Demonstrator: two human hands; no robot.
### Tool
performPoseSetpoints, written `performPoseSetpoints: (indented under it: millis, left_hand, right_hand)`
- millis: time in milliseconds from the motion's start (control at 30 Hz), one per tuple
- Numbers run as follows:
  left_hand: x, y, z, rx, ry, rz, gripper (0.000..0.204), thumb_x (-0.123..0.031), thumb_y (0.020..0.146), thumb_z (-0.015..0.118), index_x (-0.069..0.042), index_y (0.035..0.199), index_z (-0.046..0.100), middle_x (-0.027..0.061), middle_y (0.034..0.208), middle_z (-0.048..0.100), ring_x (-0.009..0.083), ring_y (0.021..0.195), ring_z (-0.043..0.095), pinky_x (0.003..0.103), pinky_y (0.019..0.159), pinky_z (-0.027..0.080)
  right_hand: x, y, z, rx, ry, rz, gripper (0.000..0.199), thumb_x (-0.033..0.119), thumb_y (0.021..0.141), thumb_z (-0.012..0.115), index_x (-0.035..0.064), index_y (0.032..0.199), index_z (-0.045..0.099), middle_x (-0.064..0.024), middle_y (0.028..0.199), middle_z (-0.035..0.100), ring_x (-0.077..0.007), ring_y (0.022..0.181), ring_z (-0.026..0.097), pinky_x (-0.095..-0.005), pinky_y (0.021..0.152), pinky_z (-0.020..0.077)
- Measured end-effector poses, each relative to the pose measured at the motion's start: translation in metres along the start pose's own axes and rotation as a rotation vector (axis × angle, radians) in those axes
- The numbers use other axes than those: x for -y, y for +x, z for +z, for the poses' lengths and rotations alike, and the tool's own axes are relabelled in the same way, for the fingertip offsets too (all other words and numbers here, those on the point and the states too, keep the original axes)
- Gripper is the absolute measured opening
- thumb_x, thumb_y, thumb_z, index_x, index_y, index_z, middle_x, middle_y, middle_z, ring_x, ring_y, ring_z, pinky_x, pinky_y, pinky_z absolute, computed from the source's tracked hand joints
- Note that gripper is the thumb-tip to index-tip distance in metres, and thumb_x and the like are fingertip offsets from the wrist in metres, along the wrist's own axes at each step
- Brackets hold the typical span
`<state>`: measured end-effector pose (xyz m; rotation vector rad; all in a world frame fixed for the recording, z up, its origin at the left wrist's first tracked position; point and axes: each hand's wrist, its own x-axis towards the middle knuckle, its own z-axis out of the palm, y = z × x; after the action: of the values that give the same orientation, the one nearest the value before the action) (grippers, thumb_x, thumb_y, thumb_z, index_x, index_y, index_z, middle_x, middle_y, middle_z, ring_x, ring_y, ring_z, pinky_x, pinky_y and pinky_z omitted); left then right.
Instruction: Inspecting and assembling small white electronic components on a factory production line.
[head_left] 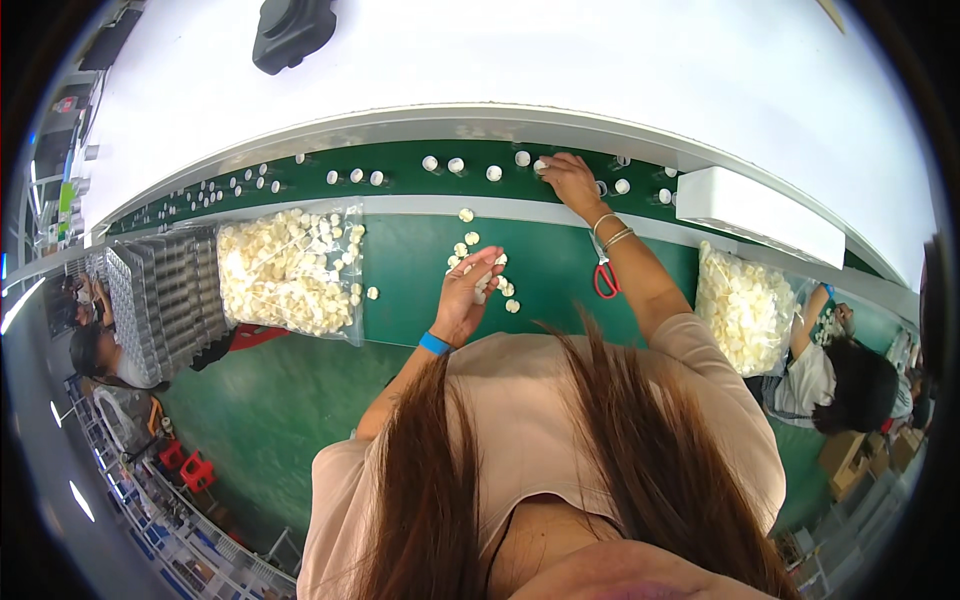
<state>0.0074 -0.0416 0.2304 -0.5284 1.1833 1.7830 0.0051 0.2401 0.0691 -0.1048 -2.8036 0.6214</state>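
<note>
My right hand (570,182) reaches over the green strip at the back, fingertips together at a small white-topped container (540,167). Part of that container is hidden by my fingers. Nearer to me, over the green tabletop (405,270), my left hand (468,297) is curled with a few small cream-coloured pieces in it; the fingers partly cover them. Several more cream-coloured pieces (512,306) lie loose around that hand. Between my arms, close to my right forearm, lie red-handled scissors (606,280).
White-topped containers (494,173) stand spaced along the strip. Clear bags of cream pieces lie at left (285,270) and right (740,310). Stacked clear trays (165,300) stand far left. A long white box (760,217) sits back right. Other people work at both sides.
</note>
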Motion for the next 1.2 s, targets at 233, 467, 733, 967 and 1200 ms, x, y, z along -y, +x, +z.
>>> performPoseSetpoints:
  millis: [233, 467, 733, 967, 1200]
  left_hand:
    - [0.0, 0.006, 0.006, 0.009, 0.008, -0.009, 0.022, -0.01, 0.087, 0.066, -0.004, 0.109, 0.065, 0.0053, 0.112, 0.066, 0.0116, 0.091, 0.061, 0.023, 0.076, 0.048]
    - [0.001, 0.008, 0.005, 0.023, 0.021, -0.011, 0.023, -0.012, 0.089, 0.064, -0.004, 0.111, 0.064, 0.0046, 0.111, 0.065, 0.0118, 0.092, 0.061, 0.023, 0.076, 0.048]
    - [-0.012, 0.011, 0.003, 0.181, -0.074, 0.028, 0.049, -0.029, 0.098, 0.052, -0.004, 0.138, 0.041, 0.0114, 0.12, 0.058, 0.0136, 0.087, 0.058, 0.022, 0.071, 0.049]
    - [-0.04, -0.037, 0.036, 0.439, 0.059, 0.202, 0.043, -0.025, 0.098, 0.052, -0.006, 0.136, 0.043, 0.0073, 0.104, 0.06, 0.0112, 0.08, 0.058, 0.021, 0.067, 0.048]
    - [-0.05, -0.085, 0.039, 0.585, -0.017, 0.307, 0.036, -0.02, 0.096, 0.055, -0.004, 0.128, 0.049, 0.0064, 0.102, 0.062, 0.0117, 0.077, 0.059, 0.021, 0.065, 0.047]
  right_hand:
    - [0.004, 0.017, 0.005, 0.08, 0.14, 0.144, 0.028, 0.018, 0.078, 0.07, 0.0098, 0.103, 0.061, -0.0072, 0.105, 0.063, -0.0301, 0.095, 0.061, -0.0409, 0.081, 0.0491]
    - [0.023, 0.01, 0.008, 0.048, 0.111, 0.223, 0.033, 0.026, 0.078, 0.073, 0.008, 0.1, 0.057, -0.0102, 0.094, 0.062, -0.0309, 0.087, 0.062, -0.0403, 0.069, 0.0512]
    - [0.143, 0.014, -0.103, -0.172, 0.522, 0.266, 0.035, 0.021, 0.072, 0.079, 0.0041, 0.099, 0.064, -0.0092, 0.083, 0.062, -0.0203, 0.062, 0.062, -0.0315, 0.056, 0.051]
    - [0.224, -0.005, -0.202, -0.246, 0.623, 0.105, 0.036, 0.006, 0.066, 0.082, 0.0019, 0.099, 0.068, -0.008, 0.095, 0.062, -0.0115, 0.064, 0.06, -0.0243, 0.058, 0.0502]
    - [0.255, -0.019, -0.245, -0.01, 1.086, 0.229, 0.028, -0.004, 0.078, 0.069, -0.0025, 0.106, 0.064, -0.0111, 0.112, 0.057, -0.0138, 0.085, 0.063, -0.0275, 0.075, 0.0548]
